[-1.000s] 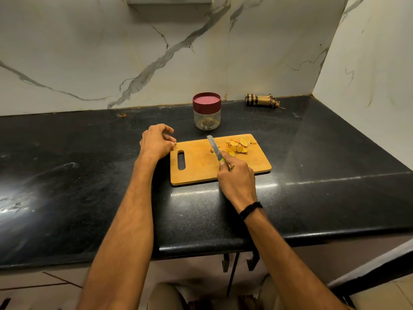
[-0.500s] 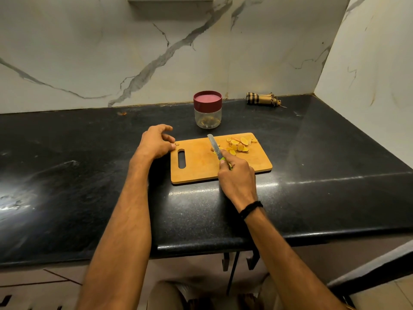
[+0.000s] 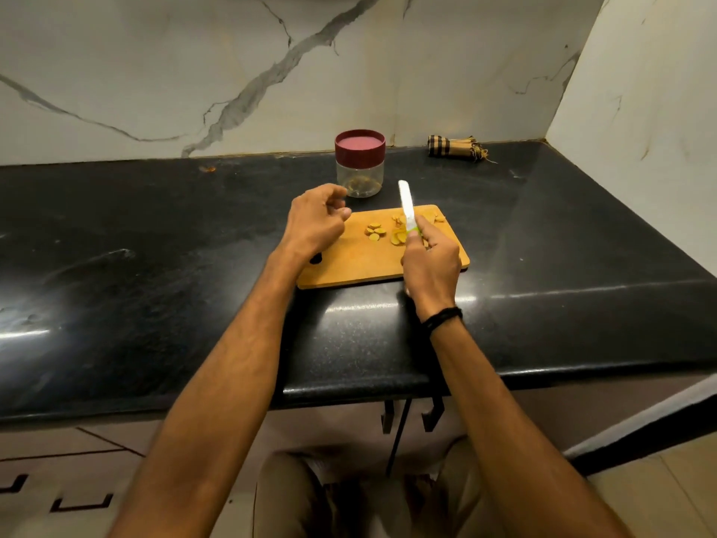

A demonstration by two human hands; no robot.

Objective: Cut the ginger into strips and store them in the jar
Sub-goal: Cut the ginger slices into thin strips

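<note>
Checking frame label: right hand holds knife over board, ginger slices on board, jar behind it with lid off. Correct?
One error: the jar has its red lid on, not off; the head view shows this. The rest stands: right hand holds the knife over the board, ginger slices on the board, jar behind it.

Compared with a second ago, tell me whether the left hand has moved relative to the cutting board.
Yes. The left hand moved rightward, from beside the cutting board to over its left end.
</note>
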